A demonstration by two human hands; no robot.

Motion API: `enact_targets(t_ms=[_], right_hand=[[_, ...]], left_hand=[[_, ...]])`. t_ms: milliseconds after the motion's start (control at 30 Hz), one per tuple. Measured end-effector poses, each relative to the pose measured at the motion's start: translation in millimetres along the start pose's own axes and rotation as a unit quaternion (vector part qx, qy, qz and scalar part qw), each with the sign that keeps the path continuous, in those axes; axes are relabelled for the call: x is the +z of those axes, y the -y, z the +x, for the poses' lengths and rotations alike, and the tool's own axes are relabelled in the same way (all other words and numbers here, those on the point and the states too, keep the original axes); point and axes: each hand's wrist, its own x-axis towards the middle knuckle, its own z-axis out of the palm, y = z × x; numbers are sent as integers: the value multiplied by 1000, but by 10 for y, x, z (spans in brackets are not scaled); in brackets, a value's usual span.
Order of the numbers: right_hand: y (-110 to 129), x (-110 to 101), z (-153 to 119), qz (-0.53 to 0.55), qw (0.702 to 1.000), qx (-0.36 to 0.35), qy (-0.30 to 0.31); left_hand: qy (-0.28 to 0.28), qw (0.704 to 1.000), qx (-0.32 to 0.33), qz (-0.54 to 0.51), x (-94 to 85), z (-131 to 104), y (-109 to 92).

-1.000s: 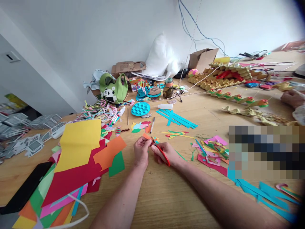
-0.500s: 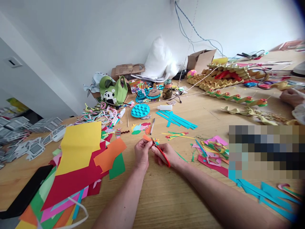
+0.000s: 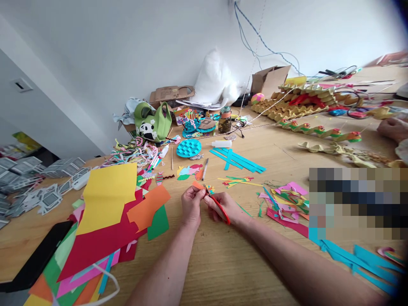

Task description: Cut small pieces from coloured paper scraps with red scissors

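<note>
Near the middle of the table, my left hand (image 3: 192, 205) pinches a small piece of orange paper (image 3: 198, 185), whose top edge shows beyond the fingertips. Close beside it, my right hand (image 3: 225, 207) is wrapped round red-handled scissors (image 3: 220, 207). The scissor blades point up and left, towards the paper; whether they touch it I cannot tell. Just behind my hands lie tiny bright paper snippets (image 3: 209, 188). Thin coloured paper strips (image 3: 237, 182) are a little further right, and a pen (image 3: 205, 169) rests beyond the paper.
Stacked coloured sheets (image 3: 108, 199) and a black phone-like slab (image 3: 41, 255) lie on the left. Paper scraps (image 3: 288, 202) are at right. Blue strips (image 3: 237, 159), a woven blue disc (image 3: 188, 148) and a glue bottle (image 3: 221, 144) sit behind. Another person's hand (image 3: 393, 128) is at far right.
The view has shifted very slightly, so everything appears a little further right. Both hands keep their hold on the paper and the scissors, with hardly any other movement.
</note>
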Motion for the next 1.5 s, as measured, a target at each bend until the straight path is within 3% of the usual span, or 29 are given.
enact_targets(t_ms=[1500], right_hand=[[39, -5, -11, 1, 1000, 9, -7]], left_hand=[[0, 1000, -2, 1, -5, 6, 10]])
